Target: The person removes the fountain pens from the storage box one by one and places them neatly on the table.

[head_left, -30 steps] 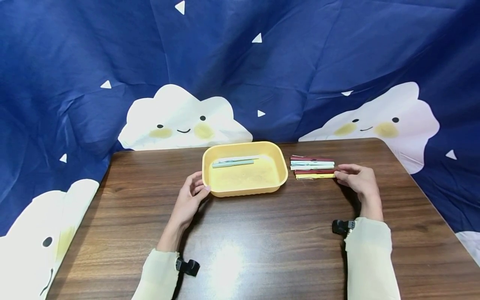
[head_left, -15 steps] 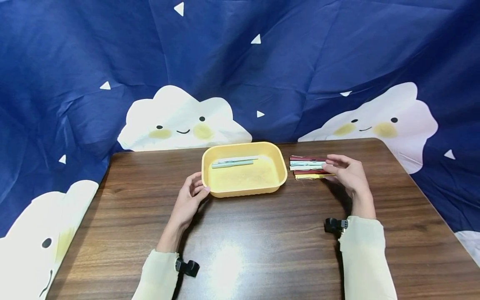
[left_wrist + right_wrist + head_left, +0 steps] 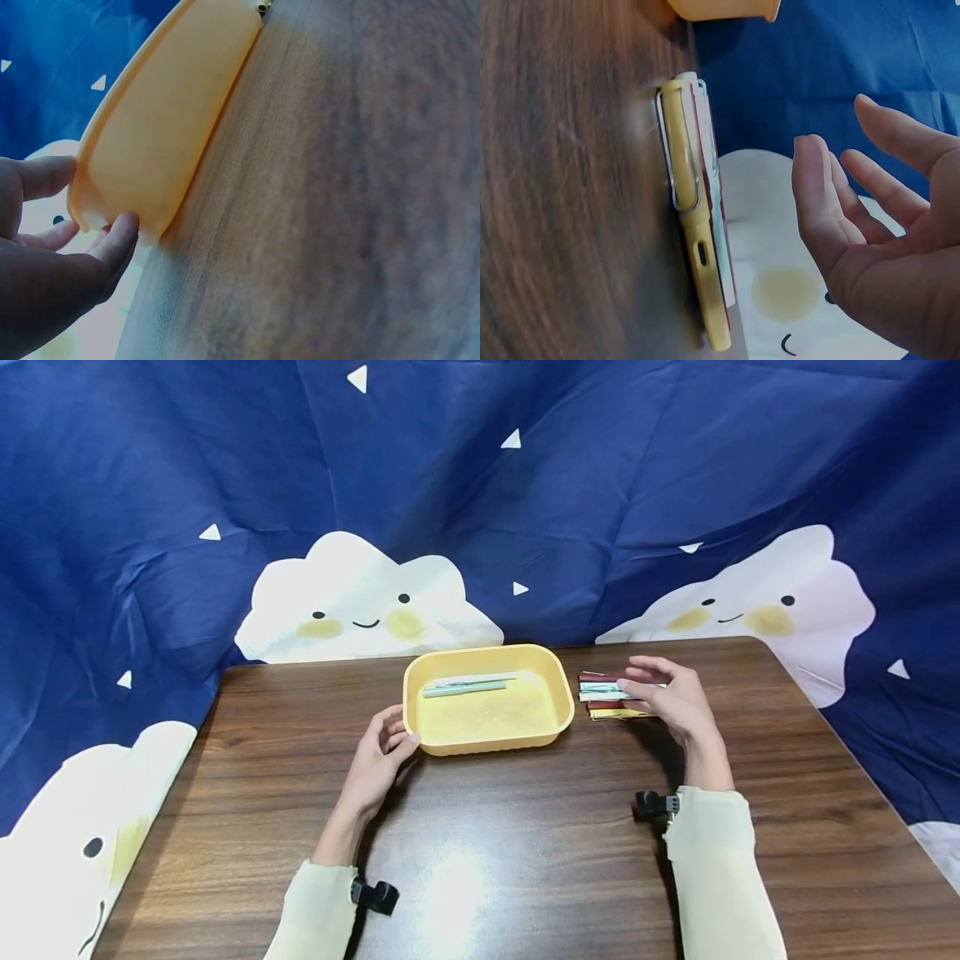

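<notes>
A yellow plastic tray [image 3: 487,745] stands at the far middle of the table, with a white pen [image 3: 457,680] and a grey-green pen [image 3: 465,689] lying in it. My left hand [image 3: 378,756] holds the tray's near left corner, thumb on the front and fingers along the side. To the tray's right lie several clip pens in a row, the yellow pen [image 3: 681,142] nearest me, with dark red and pale ones beyond. Over this row hovers my right hand [image 3: 678,697], fingers apart and nothing between them; it partly hides the pens in the head view.
The brown wooden table [image 3: 525,843] reaches toward me, with a bright glare spot near its front. A blue curtain [image 3: 480,485] with cloud prints hangs behind the far edge. Both wrists wear small black cameras.
My right hand has moved left over the row of pens, from their right ends toward their middle. My left hand and the tray have stayed in place.
</notes>
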